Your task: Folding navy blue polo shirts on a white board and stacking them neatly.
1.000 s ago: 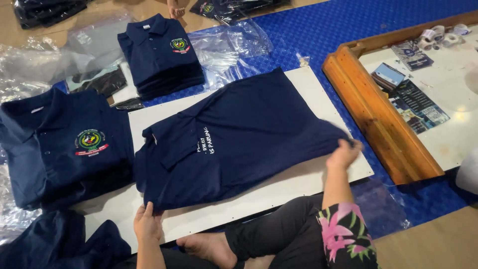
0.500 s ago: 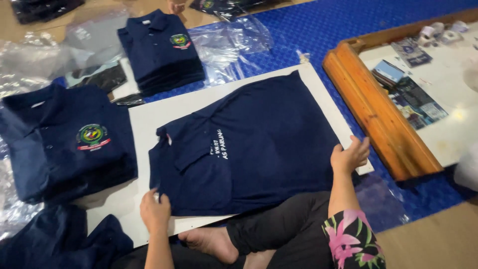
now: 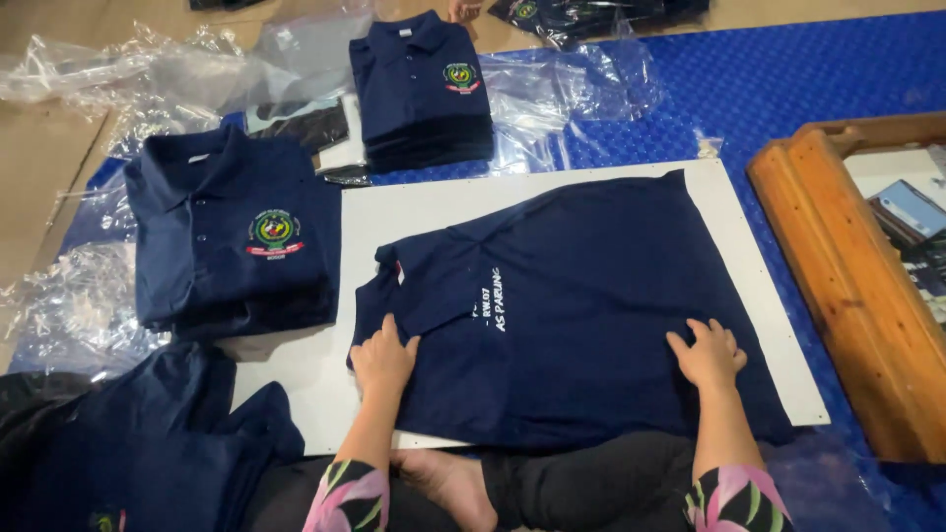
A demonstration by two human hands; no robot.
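Below, white board (image 3: 394, 212) on blue mat (image 3: 788, 79), both hands flat on navy shirt (image 3: 591, 296).

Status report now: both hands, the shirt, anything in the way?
Left hand flat on shirt, collar end. Right hand flat near hem. Shirt lies on white board. Nothing on top of it.

Bare white board (image 3: 434, 212) above my shirt (image 3: 581, 315): open passage. Folded shirt stack (image 3: 236, 236) blocks my left, wooden frame (image 3: 847, 276) my right, second stack (image 3: 419, 89) ahead.
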